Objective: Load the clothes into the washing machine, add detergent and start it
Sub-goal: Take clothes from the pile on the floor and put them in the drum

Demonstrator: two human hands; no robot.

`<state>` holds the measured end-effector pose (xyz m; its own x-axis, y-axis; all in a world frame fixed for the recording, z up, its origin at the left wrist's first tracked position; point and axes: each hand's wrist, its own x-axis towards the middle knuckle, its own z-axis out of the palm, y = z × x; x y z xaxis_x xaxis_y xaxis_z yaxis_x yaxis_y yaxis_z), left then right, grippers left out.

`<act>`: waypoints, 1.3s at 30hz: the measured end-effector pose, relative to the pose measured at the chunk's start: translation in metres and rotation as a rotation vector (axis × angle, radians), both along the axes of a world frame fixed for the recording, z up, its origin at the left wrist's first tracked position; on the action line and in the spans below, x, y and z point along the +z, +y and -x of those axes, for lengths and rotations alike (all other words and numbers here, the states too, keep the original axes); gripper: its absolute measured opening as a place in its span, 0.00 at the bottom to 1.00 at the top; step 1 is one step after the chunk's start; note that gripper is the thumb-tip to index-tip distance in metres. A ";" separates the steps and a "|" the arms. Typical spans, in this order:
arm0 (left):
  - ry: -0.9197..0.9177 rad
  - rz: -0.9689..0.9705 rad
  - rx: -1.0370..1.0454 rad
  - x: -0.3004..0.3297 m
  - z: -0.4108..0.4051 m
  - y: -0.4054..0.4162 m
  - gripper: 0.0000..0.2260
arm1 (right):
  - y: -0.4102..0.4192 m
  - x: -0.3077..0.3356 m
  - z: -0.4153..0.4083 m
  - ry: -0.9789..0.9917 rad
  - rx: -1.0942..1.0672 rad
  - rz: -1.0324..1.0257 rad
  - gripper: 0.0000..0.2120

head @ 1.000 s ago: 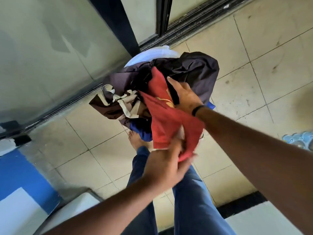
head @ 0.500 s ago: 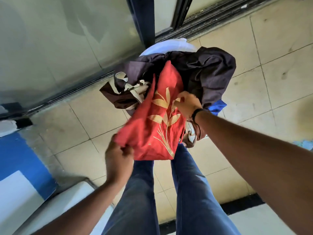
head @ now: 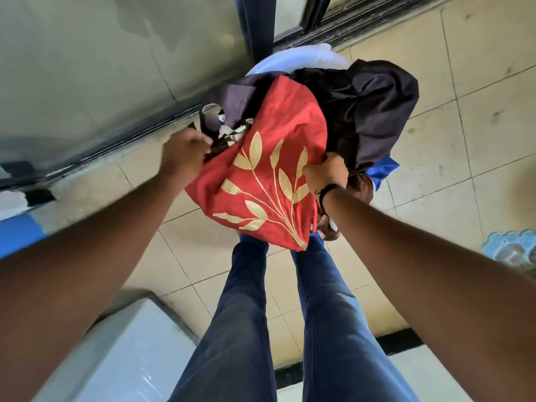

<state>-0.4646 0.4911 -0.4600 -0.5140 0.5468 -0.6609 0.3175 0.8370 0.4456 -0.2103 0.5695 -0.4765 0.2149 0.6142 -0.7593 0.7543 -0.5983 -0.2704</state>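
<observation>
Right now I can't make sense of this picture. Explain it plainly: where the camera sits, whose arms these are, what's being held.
There is no machine at work: a person wears a wide-angle camera on the head, looking down past both arms to the blue-trousered legs and the tiled floor. The left hand and right hand each grip an edge of a red cloth embroidered with gold leaves. Behind it, dark clothes are heaped over a white tub standing on the floor. The white corner at lower left may be the washing machine; too little of it shows to be sure.

Beige tiled floor, dark sliding-door track and a blue patterned mat at the right edge.
</observation>
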 end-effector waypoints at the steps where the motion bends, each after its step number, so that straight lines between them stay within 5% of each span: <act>1: -0.053 0.025 -0.088 -0.003 -0.006 0.008 0.08 | -0.004 0.005 0.002 0.052 -0.065 0.030 0.13; 4: 0.017 0.091 -0.176 -0.004 -0.031 0.008 0.16 | -0.022 0.018 0.008 0.246 -0.213 0.121 0.08; 8: 0.202 0.039 -0.052 0.006 -0.066 -0.016 0.18 | -0.036 0.042 0.016 0.314 -0.040 0.001 0.09; 14: 0.066 0.146 -0.093 0.014 -0.056 -0.044 0.10 | -0.042 0.096 0.031 0.489 0.028 -0.030 0.05; 19: 0.194 -0.202 0.081 0.100 -0.041 -0.055 0.12 | -0.009 0.176 0.038 0.737 -0.118 0.024 0.18; 25: -0.087 -0.407 0.428 0.219 -0.012 -0.075 0.05 | 0.015 0.267 0.042 0.539 0.279 -0.012 0.12; 27: -0.071 -0.431 0.577 0.247 0.000 -0.089 0.05 | 0.023 0.290 0.039 0.454 0.284 -0.112 0.09; 30: -0.073 -0.484 0.785 0.293 0.016 -0.117 0.05 | 0.034 0.323 0.026 0.384 0.179 -0.333 0.22; 33: -0.142 -0.459 0.864 0.323 0.021 -0.144 0.07 | 0.033 0.355 0.016 0.379 0.144 -0.460 0.25; 39: -0.460 -0.415 0.838 0.374 0.003 -0.162 0.06 | 0.018 0.407 0.003 0.743 0.068 -0.005 0.13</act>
<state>-0.4676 0.3288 -0.0857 -0.5803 0.3601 -0.7305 -0.5680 0.4639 0.6799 -0.2131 0.5872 -0.0699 -0.3925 0.6117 -0.6868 0.4064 -0.5545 -0.7262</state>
